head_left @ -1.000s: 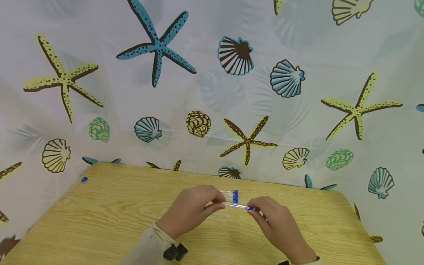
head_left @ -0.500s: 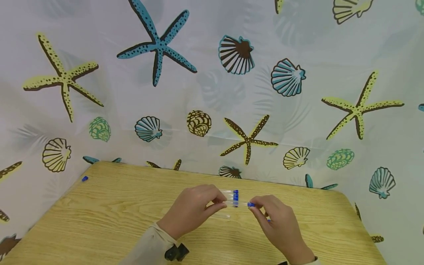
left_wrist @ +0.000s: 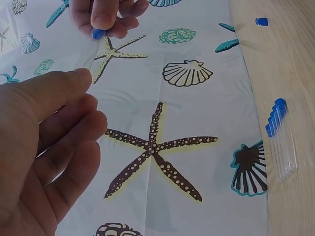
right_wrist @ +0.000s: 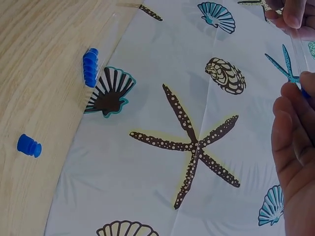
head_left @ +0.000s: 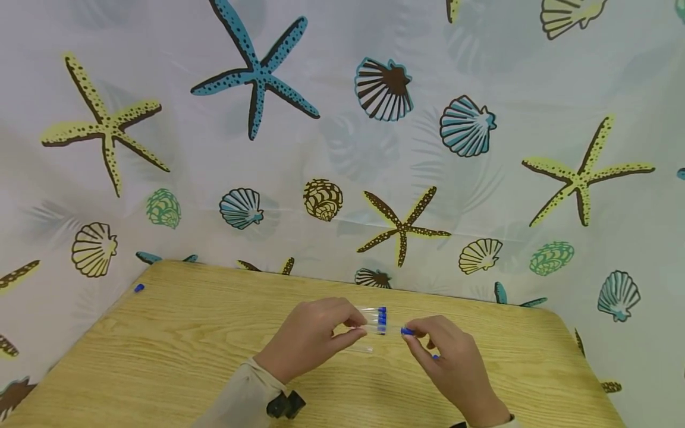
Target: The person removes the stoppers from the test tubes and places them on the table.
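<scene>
The left hand point(head_left: 314, 337) pinches a clear cylindrical tube point(left_wrist: 89, 53). The right hand point(head_left: 448, 361) pinches the blue tapered stopper point(head_left: 408, 331) at the tube's right end. Blue-stoppered clear tubes point(left_wrist: 284, 147) lie beyond

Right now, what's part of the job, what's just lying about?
Job, likely:
slim clear tube, left hand
blue plastic stopper, right hand
row of blue-stoppered clear tubes
unstoppered clear tube
loose blue stopper nearby

Probably incidental:
stray blue cap, far left corner
shell-printed fabric
</scene>
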Tool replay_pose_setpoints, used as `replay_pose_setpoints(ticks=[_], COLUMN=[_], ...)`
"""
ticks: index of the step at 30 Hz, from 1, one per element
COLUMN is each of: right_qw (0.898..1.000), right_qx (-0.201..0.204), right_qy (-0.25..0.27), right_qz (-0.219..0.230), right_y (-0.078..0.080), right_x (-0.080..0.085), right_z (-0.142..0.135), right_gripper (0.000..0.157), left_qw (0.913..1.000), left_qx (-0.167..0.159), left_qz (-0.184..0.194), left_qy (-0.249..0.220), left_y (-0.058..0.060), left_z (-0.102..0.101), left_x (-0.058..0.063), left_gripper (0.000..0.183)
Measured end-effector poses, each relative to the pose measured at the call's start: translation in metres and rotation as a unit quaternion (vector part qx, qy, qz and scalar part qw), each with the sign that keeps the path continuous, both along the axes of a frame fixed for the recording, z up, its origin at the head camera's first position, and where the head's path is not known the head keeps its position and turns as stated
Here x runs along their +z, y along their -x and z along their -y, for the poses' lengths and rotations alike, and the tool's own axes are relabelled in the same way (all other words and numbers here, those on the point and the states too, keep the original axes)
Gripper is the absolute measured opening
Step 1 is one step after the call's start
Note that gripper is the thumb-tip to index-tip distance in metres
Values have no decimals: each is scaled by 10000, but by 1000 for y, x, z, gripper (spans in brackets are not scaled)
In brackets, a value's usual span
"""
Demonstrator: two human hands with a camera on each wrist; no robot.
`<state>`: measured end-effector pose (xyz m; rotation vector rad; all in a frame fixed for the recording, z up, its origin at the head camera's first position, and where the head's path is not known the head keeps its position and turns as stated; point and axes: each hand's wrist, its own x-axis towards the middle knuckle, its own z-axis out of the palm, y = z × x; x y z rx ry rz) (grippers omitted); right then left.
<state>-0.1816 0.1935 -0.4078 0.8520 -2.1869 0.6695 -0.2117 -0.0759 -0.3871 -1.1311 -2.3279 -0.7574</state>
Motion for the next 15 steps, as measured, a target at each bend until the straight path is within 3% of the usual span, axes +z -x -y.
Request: replay_pose_setpoints(ticks=[4, 10, 15], right_qw=[9999, 10000, 9999], right_qx=[-116, -26, -11], right_qy=[21, 47, 94], right_qz=[-30, -14, -47], right_y=[3, 7, 10], right_x=[-2, -2, -1], right_z=[0, 0, 0], right_gripper=[35, 26, 29], left_qw=[10000, 10000, 9999], left_qx=[-73, 67, 129], left_qz=[12, -6, -70], left_qy=[-7, -13, -31], left_y=[2, 4, 6], left_z=[0, -1, -3], left_x=[1, 2, 2], left_gripper=[11, 12, 11])
